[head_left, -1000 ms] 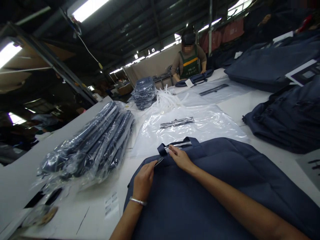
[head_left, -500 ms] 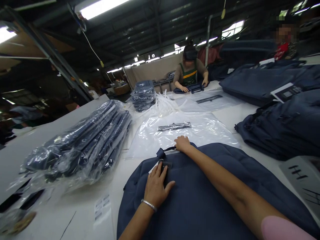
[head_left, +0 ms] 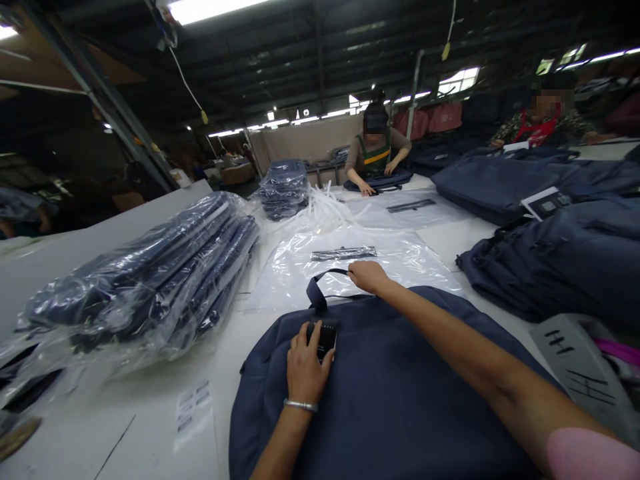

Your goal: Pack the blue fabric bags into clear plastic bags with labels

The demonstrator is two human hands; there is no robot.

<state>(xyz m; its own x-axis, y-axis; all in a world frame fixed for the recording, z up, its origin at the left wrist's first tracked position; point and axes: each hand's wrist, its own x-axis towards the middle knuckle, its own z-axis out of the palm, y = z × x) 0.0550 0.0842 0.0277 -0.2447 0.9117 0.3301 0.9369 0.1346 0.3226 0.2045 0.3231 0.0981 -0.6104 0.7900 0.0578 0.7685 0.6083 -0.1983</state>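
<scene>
navy bag (head_left: 400, 393) lies on the table (head_left: 150, 433), beside clear plastic (head_left: 400, 257)! left hand (head_left: 306, 370) spreads loosely over the black tag (head_left: 329, 339); right hand (head_left: 369, 275) grips the handle (head_left: 315, 290). i'd say a light touch keeps the tag flat, a steady grip the handle untwisted.

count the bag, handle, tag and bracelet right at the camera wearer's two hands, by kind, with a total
Navy bag: 1
Handle, held by the right hand: 1
Black tag, touched by the left hand: 1
Silver bracelet: 1
Total: 4
</scene>
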